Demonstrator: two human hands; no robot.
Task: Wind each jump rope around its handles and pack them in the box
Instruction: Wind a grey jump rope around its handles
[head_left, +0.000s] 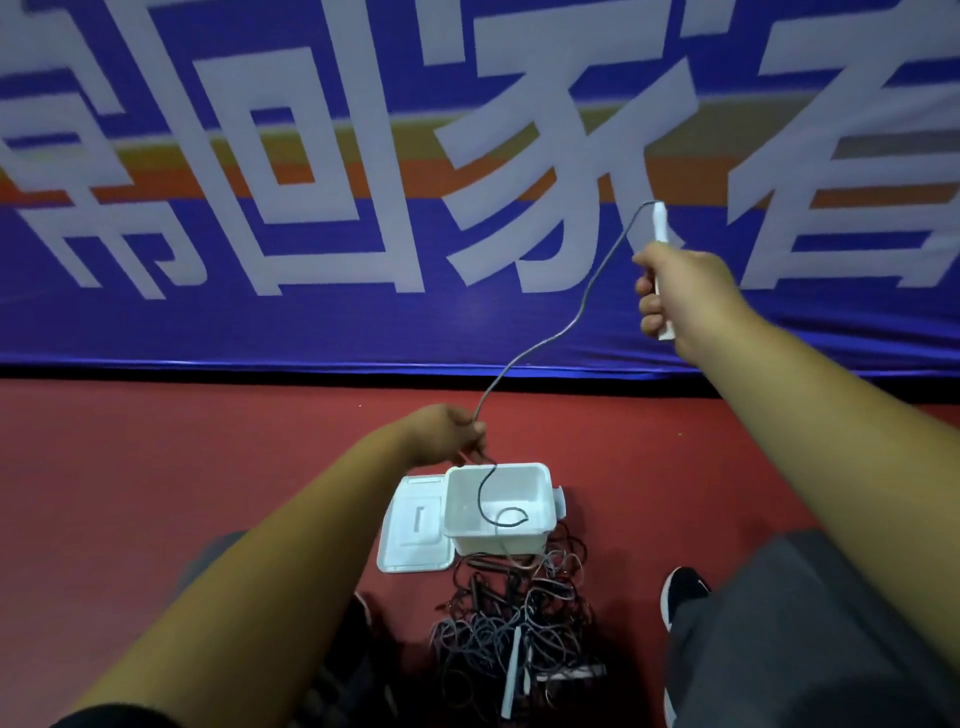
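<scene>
My right hand (680, 293) is raised at the upper right and grips a white jump rope handle (660, 223) upright. A grey rope (561, 327) runs from the handle's top down to my left hand (452, 431), which pinches it above the box. Below that hand the rope hangs into the open white box (540, 483) on the floor and curls on its bottom. A tangled pile of dark jump ropes (519, 623) with a white handle in it lies in front of the box.
The box's white lid (415, 530) lies flat to its left on the red floor. A blue banner with large white characters (311, 182) hangs behind. My knees and dark shoes (680, 592) flank the rope pile.
</scene>
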